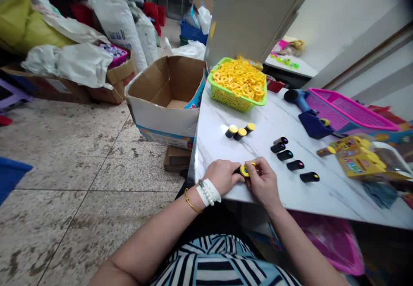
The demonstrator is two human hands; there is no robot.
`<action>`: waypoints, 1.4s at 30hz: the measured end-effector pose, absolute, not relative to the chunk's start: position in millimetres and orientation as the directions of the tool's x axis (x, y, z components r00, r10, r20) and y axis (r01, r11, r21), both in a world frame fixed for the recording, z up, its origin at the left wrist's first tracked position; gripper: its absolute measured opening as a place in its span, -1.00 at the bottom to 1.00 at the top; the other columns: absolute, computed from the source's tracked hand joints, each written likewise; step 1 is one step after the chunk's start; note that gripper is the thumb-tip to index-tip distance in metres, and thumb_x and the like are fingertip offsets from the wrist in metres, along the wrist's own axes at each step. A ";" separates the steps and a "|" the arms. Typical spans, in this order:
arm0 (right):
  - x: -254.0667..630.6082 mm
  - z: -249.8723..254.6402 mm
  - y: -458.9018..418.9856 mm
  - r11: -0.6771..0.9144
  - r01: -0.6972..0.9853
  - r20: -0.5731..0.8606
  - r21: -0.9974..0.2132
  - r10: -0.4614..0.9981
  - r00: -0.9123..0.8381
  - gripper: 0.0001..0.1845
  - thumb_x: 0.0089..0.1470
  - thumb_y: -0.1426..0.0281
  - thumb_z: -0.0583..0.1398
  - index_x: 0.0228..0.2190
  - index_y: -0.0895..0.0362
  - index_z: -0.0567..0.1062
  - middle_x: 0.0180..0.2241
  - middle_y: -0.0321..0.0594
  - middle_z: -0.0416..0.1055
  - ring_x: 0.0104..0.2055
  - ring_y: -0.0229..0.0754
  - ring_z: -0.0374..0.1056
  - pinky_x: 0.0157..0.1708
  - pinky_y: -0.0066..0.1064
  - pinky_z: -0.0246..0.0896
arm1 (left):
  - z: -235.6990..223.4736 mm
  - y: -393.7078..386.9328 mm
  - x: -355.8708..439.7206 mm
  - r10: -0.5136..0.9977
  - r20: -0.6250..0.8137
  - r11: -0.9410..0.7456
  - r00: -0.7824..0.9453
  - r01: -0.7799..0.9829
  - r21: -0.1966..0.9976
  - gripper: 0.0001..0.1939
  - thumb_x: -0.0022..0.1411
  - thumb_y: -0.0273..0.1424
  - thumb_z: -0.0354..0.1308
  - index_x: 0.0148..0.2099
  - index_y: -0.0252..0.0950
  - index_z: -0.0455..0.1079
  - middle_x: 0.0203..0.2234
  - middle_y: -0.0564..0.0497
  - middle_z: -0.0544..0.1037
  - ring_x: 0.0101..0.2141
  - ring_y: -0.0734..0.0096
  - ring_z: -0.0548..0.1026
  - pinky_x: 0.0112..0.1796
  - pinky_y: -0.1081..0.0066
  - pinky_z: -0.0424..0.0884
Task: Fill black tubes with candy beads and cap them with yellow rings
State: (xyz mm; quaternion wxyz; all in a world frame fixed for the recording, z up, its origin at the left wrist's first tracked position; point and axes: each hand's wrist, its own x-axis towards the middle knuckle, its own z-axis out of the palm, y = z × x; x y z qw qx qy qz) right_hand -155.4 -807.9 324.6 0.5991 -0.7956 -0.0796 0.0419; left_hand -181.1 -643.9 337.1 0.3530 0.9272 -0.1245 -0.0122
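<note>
At the near edge of the table, my left hand [222,176] is closed around a small black cylinder whose body is mostly hidden by the fingers. A yellow ring-shaped cap [244,172] sits at its top, with a bluish centre showing. My right hand [263,182] pinches this cap, thumb on top. Just beyond stand three black cylinders with yellow caps [240,134], close together. To the right, several uncapped black cylinders [295,165] lie in a slanting row, with coloured dots on their ends. Farther back, a lime-green basket [237,103] is heaped with yellow ring caps [240,78].
An open cardboard box [161,116] stands left of the marble-patterned table [219,109]. On the right are a pink basket [351,109], a dark blue tool-like object [312,122] and a yellow printed carton [358,156]. A pink tub [338,243] sits below the table.
</note>
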 end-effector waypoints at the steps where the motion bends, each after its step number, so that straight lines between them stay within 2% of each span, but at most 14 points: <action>1: -155.3 324.4 -806.7 -0.286 0.109 0.059 -0.952 0.179 0.982 -0.70 0.12 0.12 0.22 -0.40 0.08 0.34 -0.57 -0.41 0.27 -0.63 -0.35 0.11 -0.66 -0.51 0.02 | 338.6 -643.4 -181.5 -0.241 0.071 -0.700 0.968 -0.224 0.678 -0.77 0.26 -0.21 0.15 -0.15 -0.23 0.47 -0.38 0.01 0.57 -0.34 0.29 0.50 -0.34 0.41 0.29; 5: -154.1 327.5 -803.0 -0.303 0.161 0.101 -0.939 0.205 0.974 -0.68 0.13 0.10 0.20 -0.40 0.09 0.35 -0.53 -0.39 0.29 -0.58 -0.34 0.19 -0.60 -0.50 0.13 | 340.6 -644.1 -183.8 -0.238 0.127 -0.617 0.963 -0.251 0.746 -0.68 0.20 -0.19 0.20 -0.07 -0.26 0.44 -0.42 0.05 0.55 -0.39 0.35 0.47 -0.35 0.44 0.28; 8: -152.2 332.2 -804.7 -0.246 0.048 -0.021 -0.968 0.270 0.963 -0.65 0.14 0.04 0.17 -0.30 0.07 0.33 -0.59 -0.45 0.27 -0.71 -0.36 0.11 -0.73 -0.50 0.04 | 340.5 -645.7 -185.4 -0.217 0.169 -0.598 0.962 -0.267 0.755 -0.80 0.23 -0.25 0.17 -0.20 -0.26 0.47 -0.40 0.04 0.55 -0.35 0.37 0.47 -0.32 0.46 0.27; 11: -149.3 336.7 -808.4 -0.227 -0.026 -0.107 -0.974 0.356 0.928 -0.61 0.13 0.01 0.16 -0.26 0.08 0.32 -0.64 -0.46 0.29 -0.72 -0.33 0.16 -0.73 -0.51 0.09 | 344.8 -644.4 -185.2 -0.220 0.158 -0.565 0.963 -0.258 0.784 -0.83 0.19 -0.26 0.19 -0.28 -0.25 0.49 -0.51 0.08 0.50 -0.43 0.42 0.44 -0.38 0.48 0.23; 16: -149.7 336.7 -809.7 -0.271 -0.014 -0.119 -0.963 0.375 0.919 -0.62 0.17 0.01 0.11 -0.26 0.08 0.31 -0.72 -0.49 0.24 -0.73 -0.33 0.14 -0.73 -0.54 0.05 | 354.0 -640.6 -175.3 -0.276 -0.089 -0.390 0.957 -0.027 0.921 -0.65 0.31 -0.15 -0.03 -0.30 -0.28 0.42 -0.64 0.12 0.43 -0.63 0.51 0.36 -0.51 0.52 0.23; 21: -150.8 331.1 -805.8 -0.341 0.111 0.022 -0.934 0.257 0.966 -0.71 0.18 0.09 0.13 -0.33 0.06 0.31 -0.65 -0.46 0.23 -0.71 -0.36 0.11 -0.70 -0.53 0.00 | 348.9 -645.2 -166.1 -0.311 -0.237 -0.282 0.920 0.148 0.948 -0.71 0.30 -0.16 -0.04 -0.25 -0.28 0.33 -0.69 0.18 0.36 -0.70 0.53 0.27 -0.61 0.54 0.19; 23: -150.6 329.6 -805.2 -0.337 0.121 0.038 -0.934 0.244 0.969 -0.73 0.19 0.11 0.12 -0.33 0.06 0.32 -0.61 -0.43 0.25 -0.67 -0.35 0.14 -0.65 -0.51 0.04 | 347.1 -649.0 -171.8 -0.235 -0.163 -0.331 0.958 0.079 0.940 -0.71 0.31 -0.18 -0.04 -0.20 -0.28 0.36 -0.67 0.17 0.36 -0.66 0.51 0.30 -0.56 0.52 0.22; 28: -153.1 327.5 -807.9 -0.279 0.207 0.145 -0.938 0.225 0.963 -0.68 0.17 0.11 0.15 -0.28 0.10 0.48 -0.35 -0.25 0.42 -0.34 -0.24 0.34 -0.34 -0.44 0.25 | 338.8 -658.2 -192.6 -0.050 0.182 -0.517 0.982 -0.182 0.837 -0.60 0.16 -0.18 0.25 -0.01 -0.26 0.38 -0.49 0.11 0.44 -0.42 0.42 0.42 -0.32 0.44 0.34; 30: -151.6 329.5 -811.5 -0.201 0.137 0.086 -0.970 0.243 0.966 -0.60 0.18 0.07 0.12 -0.26 0.14 0.54 -0.35 -0.21 0.44 -0.41 -0.27 0.31 -0.42 -0.45 0.22 | 333.1 -660.8 -195.9 -0.062 0.250 -0.561 0.966 -0.241 0.792 -0.64 0.19 -0.20 0.24 -0.02 -0.26 0.40 -0.35 0.03 0.48 -0.29 0.37 0.44 -0.20 0.41 0.36; 32: -144.3 334.0 -816.4 -0.092 -0.051 -0.076 -0.994 0.302 0.950 -0.53 0.16 0.05 0.13 -0.27 0.20 0.57 -0.48 -0.24 0.40 -0.57 -0.34 0.17 -0.61 -0.49 0.07 | 328.4 -662.3 -196.8 -0.068 0.262 -0.597 0.963 -0.249 0.762 -0.63 0.22 -0.26 0.21 0.04 -0.26 0.39 -0.26 -0.02 0.48 -0.24 0.35 0.45 -0.16 0.39 0.37; 34: -130.3 339.6 -822.0 -0.036 -0.277 -0.266 -0.960 0.420 0.867 -0.55 0.08 0.07 0.22 -0.32 0.25 0.58 -0.58 -0.27 0.34 -0.64 -0.39 0.07 -0.70 -0.53 -0.10 | 326.0 -662.7 -196.5 -0.072 0.240 -0.612 0.968 -0.233 0.756 -0.62 0.22 -0.32 0.22 0.08 -0.28 0.38 -0.26 -0.03 0.47 -0.26 0.36 0.44 -0.18 0.40 0.37; 36: -111.8 344.2 -828.1 -0.058 -0.432 -0.389 -0.900 0.553 0.737 -0.60 -0.04 0.16 0.33 -0.34 0.28 0.59 -0.57 -0.25 0.36 -0.61 -0.40 0.12 -0.72 -0.58 -0.11 | 326.1 -662.4 -195.8 -0.072 0.227 -0.601 0.971 -0.224 0.768 -0.65 0.18 -0.35 0.25 0.03 -0.29 0.41 -0.30 -0.01 0.48 -0.29 0.36 0.44 -0.21 0.41 0.36; 40: -81.6 348.3 -837.9 -0.130 -0.554 -0.465 -0.822 0.715 0.522 -0.58 -0.03 0.15 0.33 -0.29 0.27 0.58 -0.52 -0.18 0.41 -0.56 -0.36 0.26 -0.70 -0.60 0.04 | 330.2 -661.2 -193.9 -0.052 0.213 -0.559 0.976 -0.205 0.804 -0.67 0.10 -0.39 0.33 -0.05 -0.27 0.48 -0.39 0.04 0.49 -0.35 0.40 0.42 -0.28 0.43 0.31; 42: -77.1 350.5 -838.2 -0.172 -0.545 -0.474 -0.820 0.738 0.480 -0.56 -0.01 0.13 0.32 -0.25 0.26 0.55 -0.55 -0.25 0.37 -0.61 -0.40 0.21 -0.72 -0.61 -0.01 | 332.2 -660.8 -192.8 -0.059 0.191 -0.543 0.980 -0.192 0.817 -0.69 0.10 -0.42 0.34 -0.06 -0.25 0.50 -0.41 0.06 0.48 -0.38 0.42 0.40 -0.31 0.45 0.28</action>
